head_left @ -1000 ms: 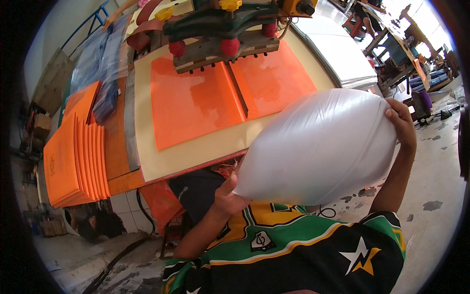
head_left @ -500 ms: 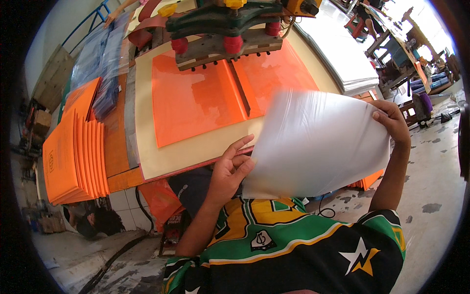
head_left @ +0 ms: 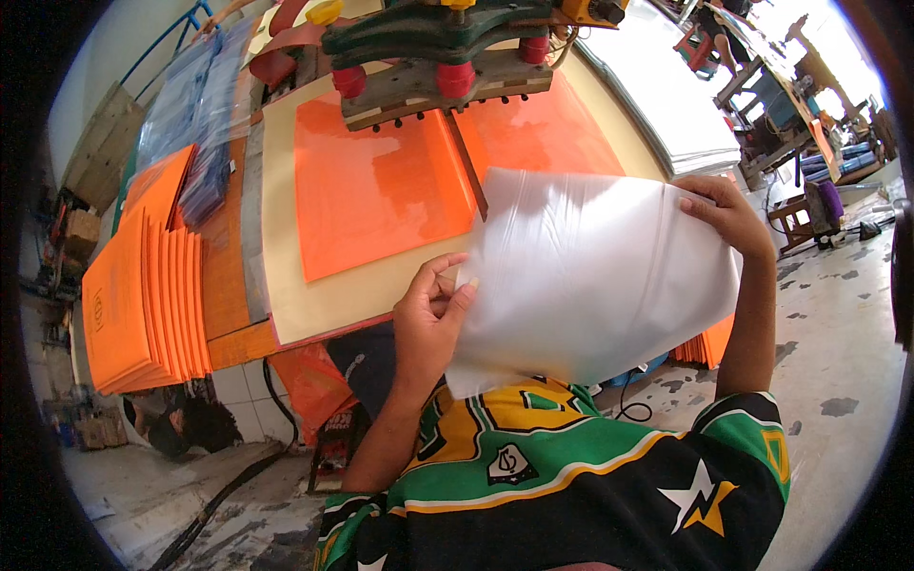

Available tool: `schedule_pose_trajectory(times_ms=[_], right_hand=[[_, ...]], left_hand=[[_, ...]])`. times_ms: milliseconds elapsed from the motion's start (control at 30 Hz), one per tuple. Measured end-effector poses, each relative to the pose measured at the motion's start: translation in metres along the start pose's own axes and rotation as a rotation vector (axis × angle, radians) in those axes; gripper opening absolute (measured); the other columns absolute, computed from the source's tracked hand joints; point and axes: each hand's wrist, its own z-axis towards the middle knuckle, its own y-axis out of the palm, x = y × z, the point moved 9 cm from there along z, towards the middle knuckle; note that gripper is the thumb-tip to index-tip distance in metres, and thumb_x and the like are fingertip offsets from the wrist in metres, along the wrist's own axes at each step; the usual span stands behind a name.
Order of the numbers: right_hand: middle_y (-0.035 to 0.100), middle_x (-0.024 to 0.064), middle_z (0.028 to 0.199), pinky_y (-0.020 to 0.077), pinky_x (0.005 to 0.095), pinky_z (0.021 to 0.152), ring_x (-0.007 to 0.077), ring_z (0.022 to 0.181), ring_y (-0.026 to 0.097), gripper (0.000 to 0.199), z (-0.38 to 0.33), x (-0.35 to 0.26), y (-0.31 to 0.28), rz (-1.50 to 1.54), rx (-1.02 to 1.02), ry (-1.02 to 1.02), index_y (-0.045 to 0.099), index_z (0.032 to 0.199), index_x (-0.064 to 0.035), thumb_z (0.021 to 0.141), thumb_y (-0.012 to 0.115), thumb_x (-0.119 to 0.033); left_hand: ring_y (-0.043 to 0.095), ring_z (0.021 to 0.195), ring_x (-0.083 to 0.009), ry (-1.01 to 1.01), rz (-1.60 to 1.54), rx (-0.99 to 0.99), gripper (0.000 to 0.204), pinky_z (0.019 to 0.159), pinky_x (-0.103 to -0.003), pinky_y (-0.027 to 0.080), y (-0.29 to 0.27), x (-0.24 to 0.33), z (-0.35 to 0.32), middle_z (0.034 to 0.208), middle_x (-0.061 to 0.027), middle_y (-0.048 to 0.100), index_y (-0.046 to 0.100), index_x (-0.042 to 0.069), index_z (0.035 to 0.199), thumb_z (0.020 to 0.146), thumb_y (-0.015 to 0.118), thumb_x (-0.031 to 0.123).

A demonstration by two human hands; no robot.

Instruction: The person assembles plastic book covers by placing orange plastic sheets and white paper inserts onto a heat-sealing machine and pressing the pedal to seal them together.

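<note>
A translucent whitish plastic sheet (head_left: 600,276) is held up in front of me, tilted. My right hand (head_left: 731,217) grips its upper right corner, thumb on the near face. At the opposite edge, my left hand (head_left: 426,314) is closed with the sheet's left side between thumb and curled fingers. Beyond the sheet lies an orange folder cover (head_left: 371,195), spread flat under clear, shiny plastic on a cream board (head_left: 367,309). A thin dark bar (head_left: 465,167) runs along the cover's middle. The sheet hides the cover's near right part.
Over the board's far side hangs a dark green press head (head_left: 447,71) with red knobs. Stacked orange folders (head_left: 143,305) and clear plastic sleeves (head_left: 190,114) lie at left. A white sheet stack (head_left: 666,105) sits at far right. More orange folders (head_left: 706,343) are below, right.
The plastic sheet has shifted left with my right hand. My left hand's fingers, more spread before, have closed on its left edge.
</note>
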Motion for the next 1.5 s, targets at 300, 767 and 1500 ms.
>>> schedule_pose_trajectory(times_ms=[300,767,1500], right_hand=[[0.073,0.0139,0.102,0.0520,0.0348,0.090,0.0226,0.095,0.067,0.042,0.039,-0.022,0.033,-0.017,-0.101,-0.057,0.073,0.115,0.0020,0.095,0.070,-0.034],[0.073,0.0062,0.094,0.0493,0.0364,0.077,0.0194,0.082,0.062,0.026,0.129,-0.069,0.082,-0.231,-0.092,-0.238,0.075,0.109,-0.0061,0.089,0.079,-0.022],[0.067,0.0121,0.078,0.0496,0.0380,0.068,0.0204,0.074,0.064,0.023,0.125,-0.073,0.072,-0.127,0.353,-0.378,0.067,0.107,-0.0035,0.093,0.075,-0.019]], left_hand=[[0.057,0.068,-0.0018,0.039,0.036,0.136,0.030,0.060,-0.019,0.045,-0.031,0.010,-0.005,0.081,0.0008,0.063,0.064,0.002,0.128,0.098,0.067,0.002],[0.054,0.072,-0.0028,0.059,0.124,0.324,0.028,0.064,-0.020,0.045,-0.100,0.020,-0.002,0.081,0.0016,0.063,0.065,0.003,0.125,0.098,0.069,0.007],[0.049,0.072,-0.0037,0.171,0.373,0.557,0.022,0.063,-0.021,0.044,-0.150,0.029,0.010,0.081,0.0027,0.054,0.067,0.002,0.121,0.100,0.063,0.002]])
